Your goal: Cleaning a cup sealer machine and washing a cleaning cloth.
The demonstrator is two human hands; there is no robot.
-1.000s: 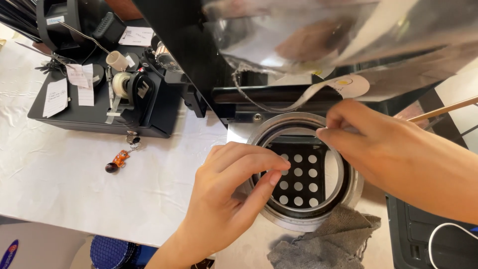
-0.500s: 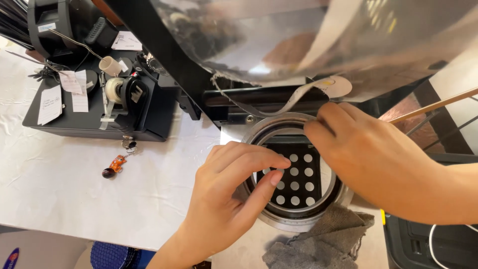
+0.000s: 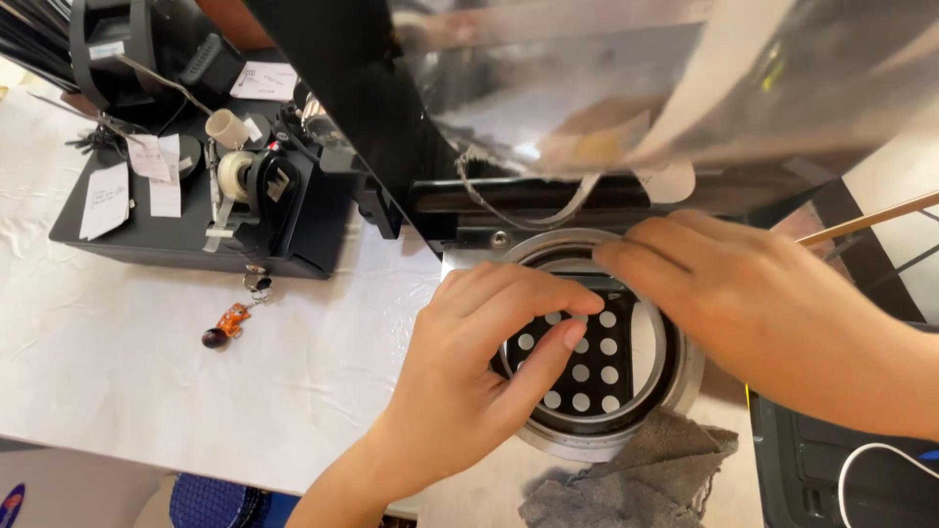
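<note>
1. The left hand is seen in the lower middle of the head view, its fingers curled loosely and laid over the left part of a round silver metal ring set into the machine's base.
2. Nothing is gripped by the left hand; its index fingertip is pressed against a black plate dotted with white holes, which lies inside the ring.
3. The right hand is stretched in from the right, palm down, over the upper right part of the same ring.
4. Its fingertips are brought together at the ring's upper rim; whether something thin is pinched there cannot be told.
5. A thin wooden stick is seen rising from behind the right hand toward the right edge.
6. A shiny metal hood is tilted up above the ring, and a pale strip hangs below it.
7. A crumpled grey cloth is placed just below the ring, touching its lower rim.
8. A black tabletop device with a roll of pale tape is set on the white table covering to the left, well apart from the hands.
9. A small orange keyring charm is laid in front of that device.
</note>
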